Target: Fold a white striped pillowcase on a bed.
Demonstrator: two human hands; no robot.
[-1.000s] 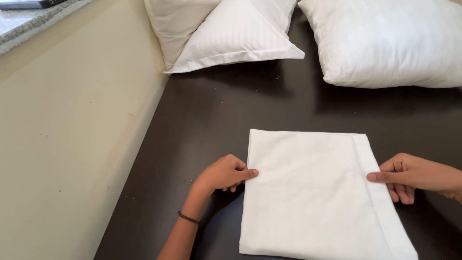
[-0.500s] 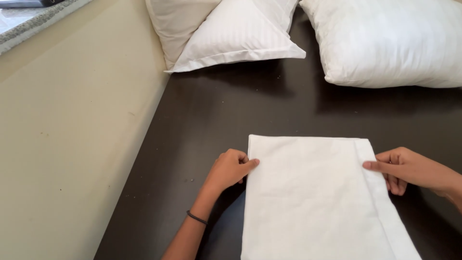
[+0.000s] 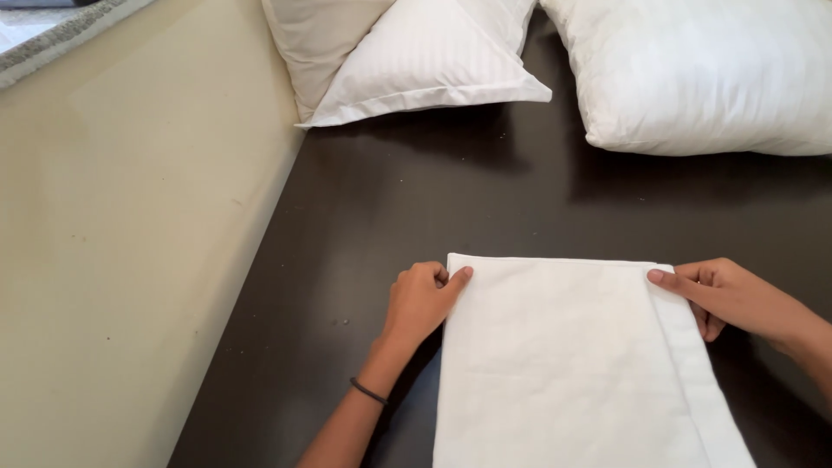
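Folded white cloth (image 3: pixel 563 364) lies flat on dark surface (image 3: pixel 416 208); left hand (image 3: pixel 420 299) and right hand (image 3: pixel 728 295) have slid up to its far corners, fingers apparently pinching the edges.

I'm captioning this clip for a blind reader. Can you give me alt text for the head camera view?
Two bare hands, the left hand and right hand, pinch the far corners of a flat white pillowcase on a dark table. Three white pillows lie at the far edge, beside a beige wall.

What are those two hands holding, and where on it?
The left hand and right hand pinch the folded white cloth at its two far corners.
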